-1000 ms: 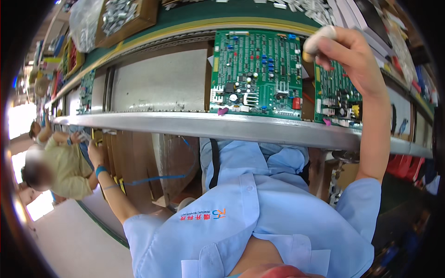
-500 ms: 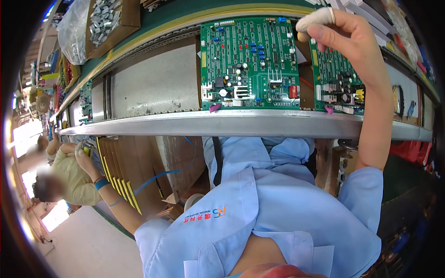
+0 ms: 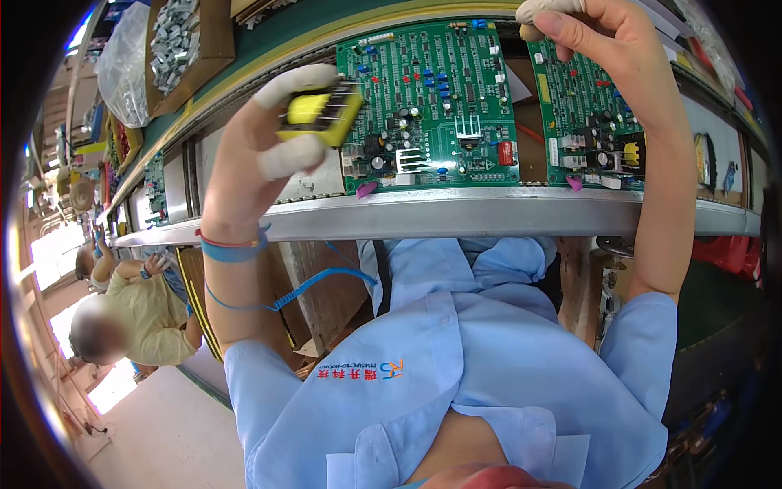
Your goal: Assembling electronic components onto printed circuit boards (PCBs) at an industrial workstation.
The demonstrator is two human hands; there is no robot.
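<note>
My left hand (image 3: 244, 167), white cots on its fingertips, grips a yellow transformer (image 3: 319, 114) with a dark core and a row of metal pins. It is held in the air just left of a large green circuit board (image 3: 440, 94), which lies on the line fitted with capacitors, silver heat sinks and a red block. My right hand (image 3: 603, 33) is raised over the far end of a second green circuit board (image 3: 582, 102). Its thumb and cot-covered fingers are pinched together; anything between them is hidden. That board carries a yellow transformer near its close edge.
A metal rail (image 3: 456, 210) runs along the line's near side, with purple clips (image 3: 366, 189) at the boards. Back left stand a cardboard box (image 3: 218, 41) of metal parts and a clear plastic bag (image 3: 124, 69). A blue coiled cord (image 3: 322, 277) trails from my left wristband. Another person (image 3: 151, 318) works at left.
My left hand has come up from below the rail at left to beside the large board, bringing the yellow transformer. My right hand has shifted slightly toward the far edge, still pinched.
</note>
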